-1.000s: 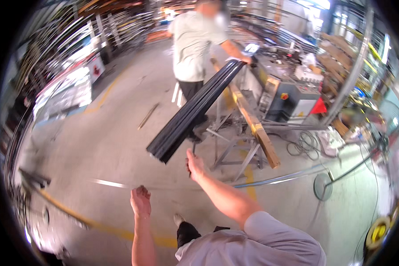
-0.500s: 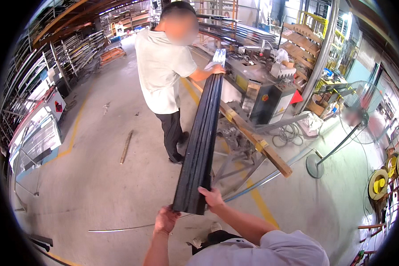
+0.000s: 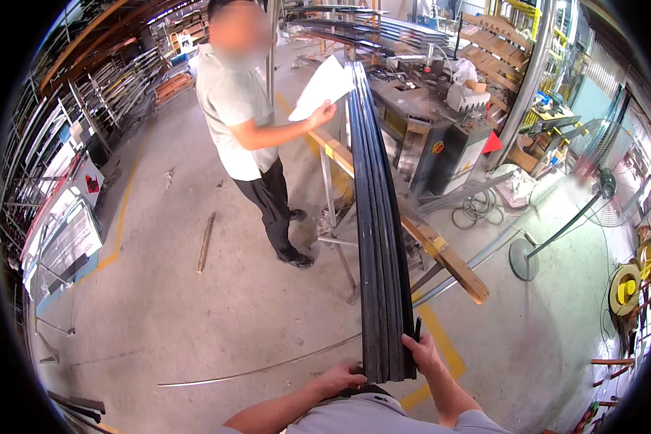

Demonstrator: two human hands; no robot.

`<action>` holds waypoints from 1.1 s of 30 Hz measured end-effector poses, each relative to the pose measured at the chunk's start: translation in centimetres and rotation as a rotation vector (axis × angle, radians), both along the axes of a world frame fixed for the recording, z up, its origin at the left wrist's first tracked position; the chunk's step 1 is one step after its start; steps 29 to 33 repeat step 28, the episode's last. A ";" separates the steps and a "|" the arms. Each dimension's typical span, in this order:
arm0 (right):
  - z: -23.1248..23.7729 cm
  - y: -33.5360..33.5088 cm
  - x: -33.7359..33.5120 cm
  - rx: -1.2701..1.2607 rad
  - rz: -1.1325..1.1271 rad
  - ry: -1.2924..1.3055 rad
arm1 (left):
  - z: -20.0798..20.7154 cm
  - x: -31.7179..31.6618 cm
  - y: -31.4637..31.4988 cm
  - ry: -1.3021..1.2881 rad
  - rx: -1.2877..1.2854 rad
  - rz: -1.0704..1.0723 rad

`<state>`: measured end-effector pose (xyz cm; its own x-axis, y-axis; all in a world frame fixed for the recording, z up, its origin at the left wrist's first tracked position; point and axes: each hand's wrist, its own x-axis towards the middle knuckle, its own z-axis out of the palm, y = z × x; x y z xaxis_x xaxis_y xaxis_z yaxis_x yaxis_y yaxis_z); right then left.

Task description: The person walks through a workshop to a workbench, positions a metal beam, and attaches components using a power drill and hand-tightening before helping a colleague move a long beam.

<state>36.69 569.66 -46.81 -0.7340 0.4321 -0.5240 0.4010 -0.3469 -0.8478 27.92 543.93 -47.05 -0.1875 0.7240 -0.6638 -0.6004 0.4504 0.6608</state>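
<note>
A bundle of long black metal profiles runs away from me, its near end close to my body. My left hand grips the lower left corner of that end. On the right side edge, a little above the end, my right hand is closed with its thumb over the top. A short dark stick-like piece stands up beside the right fingers; what it is, I cannot make out. The profiles' far part lies over a wooden beam. My left fingers are partly hidden under the profiles.
A co-worker stands to the left of the profiles, holding a white sheet of paper. At right are a dark machine, coiled cable and a standing fan. A wooden stick and a thin strip lie on the floor.
The near end of the profiles has swung right and closer to me, with both my hands on it. The co-worker's hand has left the profiles and the paper is now raised.
</note>
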 end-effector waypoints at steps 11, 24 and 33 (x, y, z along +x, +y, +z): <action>3.1 0.4 -1.0 0.308 0.050 -0.131 | -5.3 -5.1 0.5 -0.020 0.143 -0.421; 13.1 -11.5 -22.5 0.561 -0.321 0.123 | -0.4 -35.6 -6.4 0.276 0.124 0.347; 12.6 -15.3 -30.1 0.700 -0.178 0.235 | 2.5 -46.0 -8.8 0.384 0.292 0.610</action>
